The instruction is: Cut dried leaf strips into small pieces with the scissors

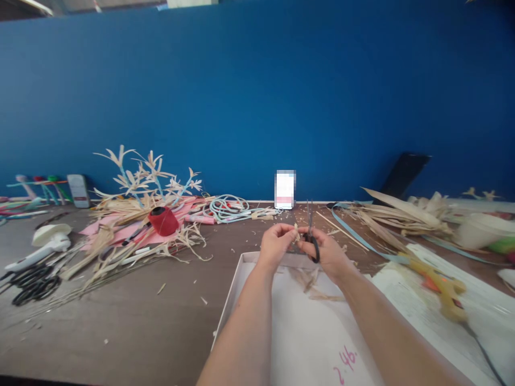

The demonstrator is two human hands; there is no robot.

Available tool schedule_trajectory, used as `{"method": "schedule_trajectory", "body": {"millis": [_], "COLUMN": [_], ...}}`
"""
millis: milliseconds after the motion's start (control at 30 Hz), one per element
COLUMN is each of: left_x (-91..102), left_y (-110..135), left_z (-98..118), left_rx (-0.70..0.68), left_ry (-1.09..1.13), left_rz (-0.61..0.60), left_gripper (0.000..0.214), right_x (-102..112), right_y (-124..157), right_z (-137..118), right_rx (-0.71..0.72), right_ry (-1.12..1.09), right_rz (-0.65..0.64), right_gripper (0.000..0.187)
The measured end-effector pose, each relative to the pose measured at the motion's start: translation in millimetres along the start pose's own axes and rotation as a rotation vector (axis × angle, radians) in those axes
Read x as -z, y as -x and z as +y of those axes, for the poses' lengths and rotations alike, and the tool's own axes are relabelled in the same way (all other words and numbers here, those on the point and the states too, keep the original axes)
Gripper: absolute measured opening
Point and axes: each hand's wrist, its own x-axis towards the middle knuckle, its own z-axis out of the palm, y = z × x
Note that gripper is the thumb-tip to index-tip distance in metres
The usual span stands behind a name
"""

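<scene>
Both hands meet above the far end of a shallow white box (309, 332). In my left hand (277, 244), thumb and fingers pinch a small pale piece of dried husk (296, 231). My right hand (326, 253) is closed round black-handled scissors (315, 249), whose blades point up and away. Its fingertips are close to the husk piece; I cannot tell whether they touch it. Below the hands, thin husk strips (309, 281) lie in the box, partly blurred. Pink handwriting marks the box's near right part.
Left are husk flowers (148, 171), red thread (164, 221), pink paper (94, 230), black-handled scissors (34, 281) and a white tool (40, 252). Coiled blue cord (229, 208) and a lit phone (285, 189) stand at the back. A yellow glue gun (446, 295) and husks (422, 214) lie right.
</scene>
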Motion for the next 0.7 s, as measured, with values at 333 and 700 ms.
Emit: {"method": "schedule_trajectory", "body": {"millis": [333,700], "left_x": [-2.1,3.0], "left_y": [-1.3,-4.2], "left_z": [0.5,-0.3], "left_rx": [0.027,0.067], "left_ry": [0.006,0.113], "left_rz": [0.060,0.141], "left_gripper": [0.020,0.030], "right_x": [-0.2,0.7], "right_y": [-0.9,-0.4], "right_z": [-1.2,-4.4], "right_rx": [-0.009,0.014], "right_ry": [0.039,0.068], "right_rz": [-0.006,0.058], "right_gripper": [0.045,0.045]}}
